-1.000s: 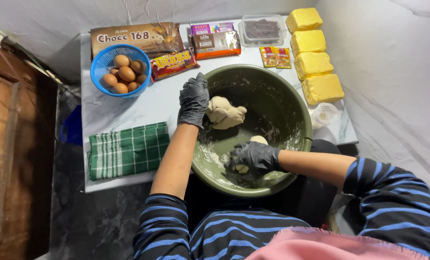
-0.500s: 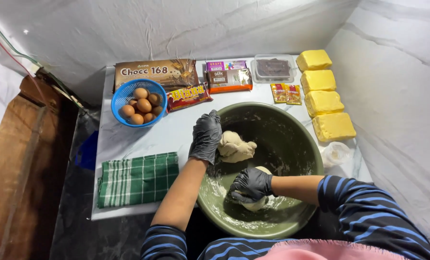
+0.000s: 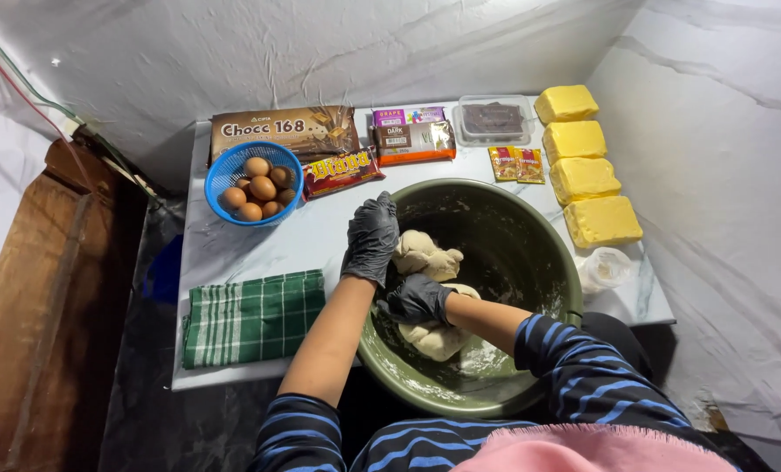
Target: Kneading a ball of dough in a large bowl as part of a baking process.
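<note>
A large green bowl (image 3: 539,253) sits at the table's near edge, smeared with flour. Inside it lie two lumps of pale dough. My left hand (image 3: 371,238), in a black glove, presses against the left side of the upper dough lump (image 3: 425,255) near the bowl's left rim. My right hand (image 3: 418,299), also black-gloved, rests with curled fingers on top of the lower dough lump (image 3: 439,339), between the two lumps. Both forearms are bare below striped sleeves.
A blue basket of brown eggs (image 3: 252,183) stands at the back left. A green checked cloth (image 3: 251,316) lies left of the bowl. Chocolate packets (image 3: 284,133), a clear tub (image 3: 494,119), small sachets (image 3: 515,163) and several yellow butter blocks (image 3: 583,178) line the back and right.
My right hand has moved left and up with its dough lump, closer to the upper lump. My left hand stays on the upper lump. The view has shifted slightly.
</note>
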